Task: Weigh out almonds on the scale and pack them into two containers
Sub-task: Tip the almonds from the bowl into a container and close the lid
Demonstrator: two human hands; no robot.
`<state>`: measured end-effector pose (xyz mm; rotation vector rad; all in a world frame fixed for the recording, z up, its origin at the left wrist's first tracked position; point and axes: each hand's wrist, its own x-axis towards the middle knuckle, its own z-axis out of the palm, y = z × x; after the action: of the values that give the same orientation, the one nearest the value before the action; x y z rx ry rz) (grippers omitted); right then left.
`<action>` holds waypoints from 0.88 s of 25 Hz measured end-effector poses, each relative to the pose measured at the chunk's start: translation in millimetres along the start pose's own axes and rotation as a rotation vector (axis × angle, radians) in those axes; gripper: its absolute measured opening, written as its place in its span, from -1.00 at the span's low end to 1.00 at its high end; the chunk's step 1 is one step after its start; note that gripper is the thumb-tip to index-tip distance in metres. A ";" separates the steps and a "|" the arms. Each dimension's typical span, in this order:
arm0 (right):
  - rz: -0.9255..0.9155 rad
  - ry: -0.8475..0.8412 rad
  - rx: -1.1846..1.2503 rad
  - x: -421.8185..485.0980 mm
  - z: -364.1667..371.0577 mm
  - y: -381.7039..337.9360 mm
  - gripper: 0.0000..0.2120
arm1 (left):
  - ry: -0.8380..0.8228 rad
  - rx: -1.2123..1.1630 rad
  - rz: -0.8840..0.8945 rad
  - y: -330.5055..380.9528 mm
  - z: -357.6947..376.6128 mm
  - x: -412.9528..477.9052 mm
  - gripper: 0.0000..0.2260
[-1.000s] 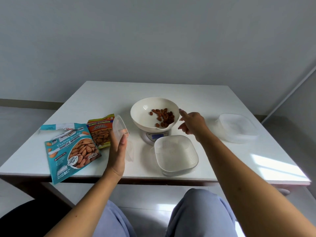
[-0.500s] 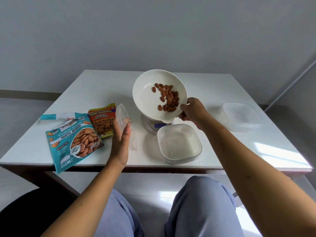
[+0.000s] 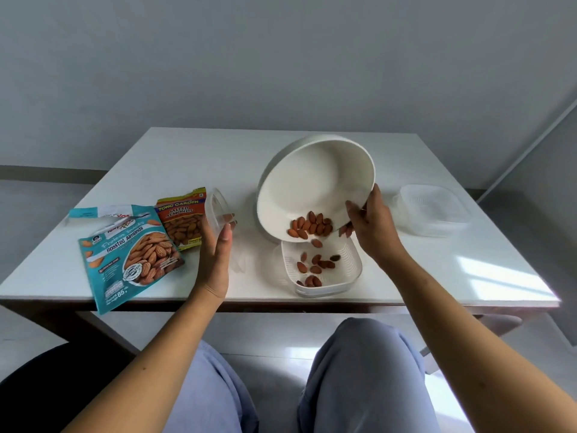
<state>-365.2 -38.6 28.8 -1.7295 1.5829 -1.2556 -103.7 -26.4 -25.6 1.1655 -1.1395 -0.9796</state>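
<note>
Likely a home dining corner: plain white table (image 3: 187, 157) against a bare grey wall (image 3: 281, 57), tiled floor (image 3: 37, 195) left of the table, store-bought snack packets (image 3: 131, 254) and a clear food container (image 3: 432, 214) on the table, sunlight at the table's right edge.

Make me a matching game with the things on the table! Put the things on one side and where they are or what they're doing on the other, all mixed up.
Things:
1. white bowl
2. clear lid
3. teal roasted almonds bag
4. closed clear container

Places or states:
A. lying flat near the table's left front edge
B. tilted by the right hand, spilling almonds into the open container
C. sitting alone at the table's right side
D. held upright in the left hand

Pairs: 1-B, 2-D, 3-A, 4-C
</note>
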 end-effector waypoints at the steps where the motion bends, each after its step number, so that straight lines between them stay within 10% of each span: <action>1: -0.029 0.018 0.013 -2.6 -0.6 1.8 -0.77 | -0.002 -0.002 -0.005 0.2 -0.1 0.3 0.13; 12: -0.131 0.108 0.145 -5.1 -0.5 5.4 -0.80 | 0.015 -0.003 -0.005 7.4 3.5 -4.0 0.13; 22: 0.366 -0.042 0.074 52.8 25.2 -28.3 -0.66 | 0.018 0.062 0.037 10.6 4.6 -9.4 -0.04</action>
<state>-333.9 -88.3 56.6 -1.3340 1.7089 -1.0734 -109.8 -16.4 -16.4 1.1963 -1.1802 -0.9089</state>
